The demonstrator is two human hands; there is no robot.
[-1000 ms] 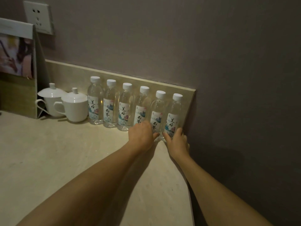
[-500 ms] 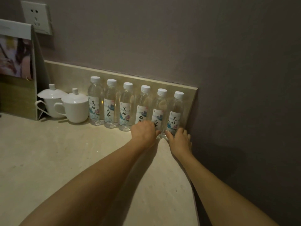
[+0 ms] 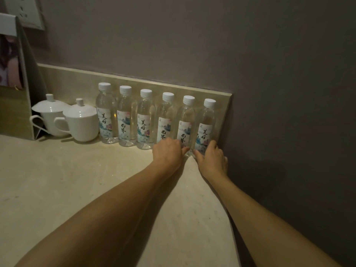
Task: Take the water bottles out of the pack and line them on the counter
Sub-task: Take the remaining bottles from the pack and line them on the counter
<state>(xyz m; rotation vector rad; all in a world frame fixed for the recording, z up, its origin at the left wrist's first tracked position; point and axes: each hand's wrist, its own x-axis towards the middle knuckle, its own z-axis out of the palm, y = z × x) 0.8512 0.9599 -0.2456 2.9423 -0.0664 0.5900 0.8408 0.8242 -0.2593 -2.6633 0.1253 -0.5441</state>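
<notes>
Clear bottles [image 3: 146, 120], six lined at twelve o'clock; left hand [image 3: 168, 153] has edged onto the fifth bottle [image 3: 185, 128], right hand [image 3: 211, 158] gripping the sixth bottle [image 3: 204, 132], row nearly squared.

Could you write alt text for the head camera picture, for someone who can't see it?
Six water bottles stand in a row on a counter against the wall; the left hand and right hand hold the bases of the rightmost ones. Two lidded white cups sit left of the row.
</notes>
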